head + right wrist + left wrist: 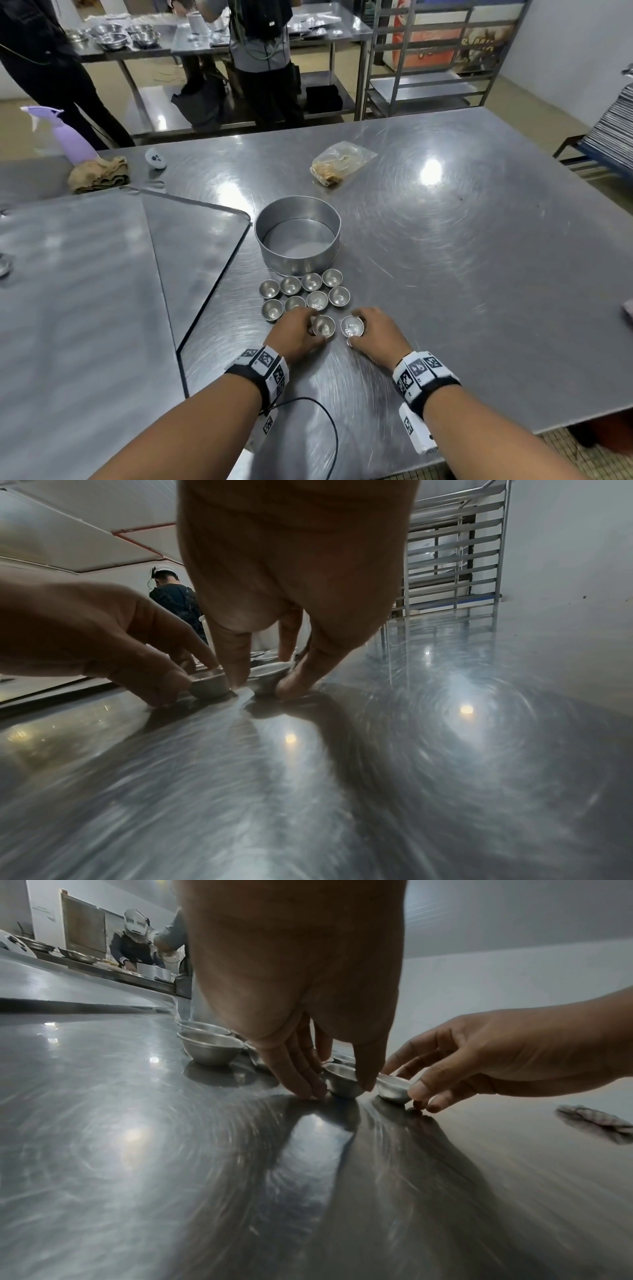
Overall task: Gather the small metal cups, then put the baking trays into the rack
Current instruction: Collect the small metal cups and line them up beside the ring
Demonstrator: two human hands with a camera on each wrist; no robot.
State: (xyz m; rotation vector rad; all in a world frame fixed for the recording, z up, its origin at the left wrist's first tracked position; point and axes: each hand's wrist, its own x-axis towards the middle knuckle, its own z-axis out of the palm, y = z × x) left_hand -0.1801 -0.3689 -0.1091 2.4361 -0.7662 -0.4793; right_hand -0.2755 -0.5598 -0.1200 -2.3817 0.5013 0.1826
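Observation:
Several small metal cups (305,291) stand in two rows on the steel table (479,240), just in front of a round cake tin (298,236). Two more cups sit nearer to me. My left hand (313,327) pinches the left cup (324,325) between thumb and fingers; the left wrist view shows that cup (341,1087) standing on the table. My right hand (361,327) pinches the right cup (352,325), and in the right wrist view this cup (270,676) tilts slightly. Two flat baking trays (68,291) overlap at the left. The tray rack (428,61) stands beyond the table.
A plastic bag (339,162) with brown contents lies past the tin. A purple spray bottle (72,137) and a cloth (97,173) sit at the far left. Stacked trays (616,137) stand to the right. People work at a far table (205,44).

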